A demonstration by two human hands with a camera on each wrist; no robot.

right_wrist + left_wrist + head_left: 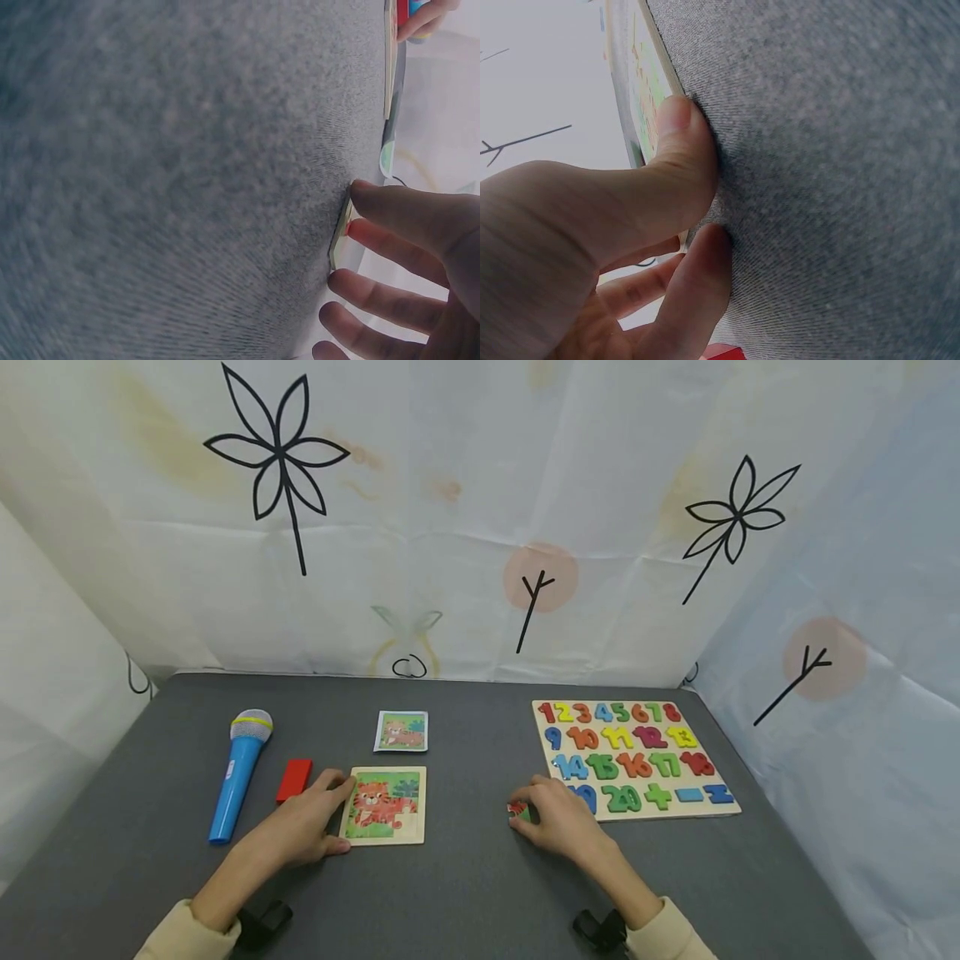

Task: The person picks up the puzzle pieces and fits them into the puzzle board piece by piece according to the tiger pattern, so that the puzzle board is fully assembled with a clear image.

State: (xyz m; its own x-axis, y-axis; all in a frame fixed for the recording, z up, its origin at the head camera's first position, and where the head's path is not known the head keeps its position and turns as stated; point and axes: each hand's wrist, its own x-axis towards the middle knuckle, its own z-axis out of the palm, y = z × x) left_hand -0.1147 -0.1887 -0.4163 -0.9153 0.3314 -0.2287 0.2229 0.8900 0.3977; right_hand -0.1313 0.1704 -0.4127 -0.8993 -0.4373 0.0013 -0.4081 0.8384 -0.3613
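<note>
My left hand (315,814) holds a square wooden tiger puzzle board (411,837) by its left side. Its thumb lies at the lower left corner and its fingertips at the upper left. In the left wrist view, the thumb (679,142) touches the board's edge. The board's picture has a pale gap at its lower right. Out to the right, my right hand (558,818) pinches a small puzzle piece (518,811) on the table, beside the number board. In the right wrist view the piece (340,236) looks tilted, between thumb and fingers.
A small picture card (402,732) lies behind the puzzle board. Left of it are a red block (293,780) and a blue toy microphone (238,781). The wooden number board (720,777) lies at the right. White cloth walls (450,527) border the grey table (465,893).
</note>
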